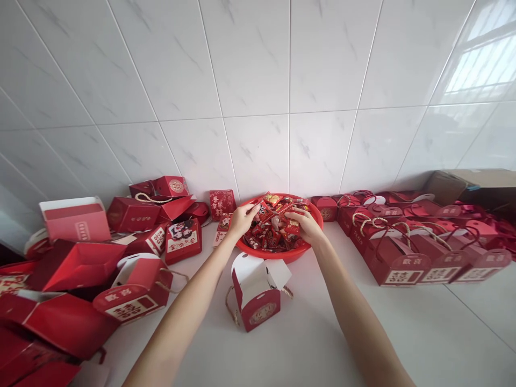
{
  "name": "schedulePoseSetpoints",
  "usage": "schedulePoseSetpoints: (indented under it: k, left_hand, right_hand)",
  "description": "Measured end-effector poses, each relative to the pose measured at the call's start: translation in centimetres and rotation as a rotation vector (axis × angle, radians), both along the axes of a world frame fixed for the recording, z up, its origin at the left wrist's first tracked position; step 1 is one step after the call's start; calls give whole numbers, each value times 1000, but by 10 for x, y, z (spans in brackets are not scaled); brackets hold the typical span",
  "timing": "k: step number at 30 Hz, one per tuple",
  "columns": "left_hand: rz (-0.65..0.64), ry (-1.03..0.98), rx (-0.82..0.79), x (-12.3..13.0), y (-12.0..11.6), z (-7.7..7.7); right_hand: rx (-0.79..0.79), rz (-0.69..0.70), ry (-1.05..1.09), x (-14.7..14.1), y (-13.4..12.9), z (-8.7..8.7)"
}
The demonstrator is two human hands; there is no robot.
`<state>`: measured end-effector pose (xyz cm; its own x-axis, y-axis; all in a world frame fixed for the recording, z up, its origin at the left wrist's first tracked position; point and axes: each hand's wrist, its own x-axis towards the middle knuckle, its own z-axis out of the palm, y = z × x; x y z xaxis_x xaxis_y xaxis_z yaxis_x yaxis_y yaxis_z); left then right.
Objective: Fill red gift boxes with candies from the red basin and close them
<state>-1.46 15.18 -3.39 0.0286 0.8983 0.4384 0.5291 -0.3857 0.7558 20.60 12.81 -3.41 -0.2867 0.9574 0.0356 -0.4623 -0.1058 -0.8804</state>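
Note:
A red plastic basin [288, 256] full of wrapped candies [268, 235] stands against the tiled wall. My left hand [243, 219] is over its left side, fingers closed on a red candy packet with dark lettering. Over the right side, my right hand [307, 224] has its fingers curled around a small red-and-gold wrapped candy, which they partly cover. Between my forearms, just in front of the basin, an open red gift box [263, 309] with a white inside and rope handles sits upright with its flaps raised.
At the left lie several open red boxes [76, 263] in a loose pile. Closed gift boxes [397, 258] with rope handles stand in rows at the right. A cardboard box [455, 185] is at the far right. Flat red packs [183, 240] lie left of the basin.

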Motion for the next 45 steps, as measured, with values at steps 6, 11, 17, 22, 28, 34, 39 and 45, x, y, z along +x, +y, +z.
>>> schedulePoseSetpoints:
  k: [6,11,17,22,28,34,39,45]
  left_hand:
    - [-52,-42,16,3,-4,3]
    - [-47,-81,14,2,0,1]
    - [-31,-106,10,-1,4,-1]
    - [-9,-110,20,-3,6,-1]
    - [-28,-82,28,-2,4,0]
    - [-37,-68,33,1,4,2]
    - [-16,-66,47,3,4,2]
    - [53,-44,51,4,7,-2]
  right_hand:
    - [19,85,0,-1,0,-1]
    - [-2,136,27,0,-2,2]
    - [-5,150,52,0,-1,2]
    - [-16,144,37,0,2,0]
    - [-1,139,34,1,3,-1]
    - [-32,174,93,1,5,-3]
    - [-131,189,202,2,5,-1]
    - [-126,235,242,5,6,-1]
